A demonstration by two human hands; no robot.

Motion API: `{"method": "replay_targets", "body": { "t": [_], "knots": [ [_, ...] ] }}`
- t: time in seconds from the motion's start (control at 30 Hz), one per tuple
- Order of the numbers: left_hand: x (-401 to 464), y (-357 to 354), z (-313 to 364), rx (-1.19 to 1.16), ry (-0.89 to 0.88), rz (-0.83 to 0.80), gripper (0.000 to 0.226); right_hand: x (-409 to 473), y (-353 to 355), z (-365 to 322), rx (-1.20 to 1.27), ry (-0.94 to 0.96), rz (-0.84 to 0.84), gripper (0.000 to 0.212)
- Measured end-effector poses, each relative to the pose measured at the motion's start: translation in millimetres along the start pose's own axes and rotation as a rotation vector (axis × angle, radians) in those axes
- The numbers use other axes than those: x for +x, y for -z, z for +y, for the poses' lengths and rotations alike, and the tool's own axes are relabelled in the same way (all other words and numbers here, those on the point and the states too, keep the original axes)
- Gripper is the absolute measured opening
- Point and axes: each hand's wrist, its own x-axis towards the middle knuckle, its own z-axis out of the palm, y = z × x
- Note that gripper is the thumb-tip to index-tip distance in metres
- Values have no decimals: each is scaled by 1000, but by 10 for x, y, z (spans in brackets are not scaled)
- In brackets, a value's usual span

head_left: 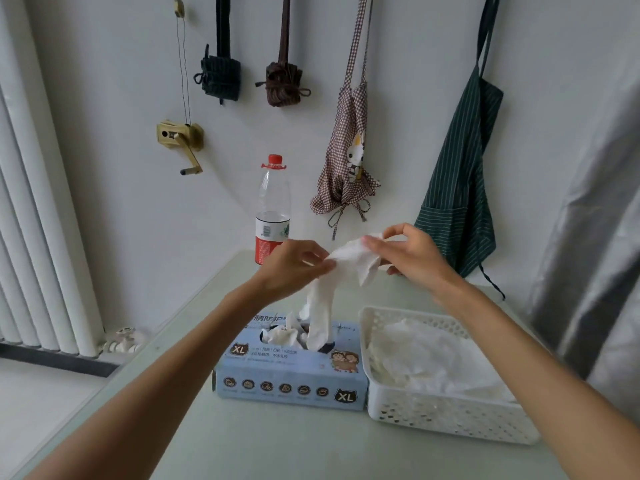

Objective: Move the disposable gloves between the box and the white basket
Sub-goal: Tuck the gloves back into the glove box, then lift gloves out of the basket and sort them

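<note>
Above the blue box (pixel 291 372), a white, thin, wrinkled glove (pixel 332 289) is hanging in the air. Its long axis is running almost vertical, cuff at the top, finger end pointing down into the box opening, where more gloves are sticking out. On its left, the left hand (pixel 294 268) is pinching the cuff with curled fingers. On its right, the right hand (pixel 412 254) is pinching the cuff's other side. Further right, the white basket (pixel 446 417) is holding a pile of gloves.

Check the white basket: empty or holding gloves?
Holding gloves: a crumpled white heap fills the white basket, beside the box.
</note>
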Motion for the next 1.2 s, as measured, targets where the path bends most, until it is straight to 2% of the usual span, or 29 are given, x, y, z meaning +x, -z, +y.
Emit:
{"method": "replay_targets", "body": {
  "t": [0.07, 0.1, 0.2, 0.3, 0.4, 0.5, 0.53, 0.63, 0.7, 0.8, 0.87, 0.97, 1.1, 1.2],
  "knots": [
    [54, 5, 125, -18, -14, -11, 8, -41, 127, -45, -18, -42, -90, 39],
    [82, -13, 195, -19, -28, -11, 7, -69, 203, -59, -53, -43, -131, 38],
    [126, -84, 339, -22, -50, -29, 9, -145, 427, -50, -121, -46, -162, 15],
    [151, -190, 453, -18, -59, -84, 16, -236, 666, -54, -126, -45, -110, 10],
    [190, -302, 598, -16, -80, -126, 22, -384, 857, -103, -124, -19, -145, 20],
    [231, -385, 699, -39, -83, -136, 20, -501, 876, -102, -282, -7, -221, 38],
    [245, -432, 743, -46, -85, -151, 19, -527, 897, -73, -355, 16, -200, 37],
    [259, -546, 816, 9, -71, -234, 22, -538, 1050, 0, -490, 91, -43, 14],
    [249, -573, 822, 33, -71, -287, 22, -541, 1180, -6, -388, 24, -20, 11],
    [224, -634, 834, -58, -51, -323, 16, -545, 1324, -8, -141, -85, -79, 21],
    [226, -692, 836, -93, -45, -337, 21, -553, 1375, 6, -36, -123, -77, 19],
    [223, -766, 792, -107, -14, -342, 28, -557, 1417, 53, 30, -161, 31, 15],
    [212, -863, 681, -128, 6, -431, 14, -499, 1451, 178, -80, -103, 271, 28],
    [206, -937, 589, -186, 25, -412, 14, -469, 1471, 280, -311, 13, 398, 36]
  ]
}}
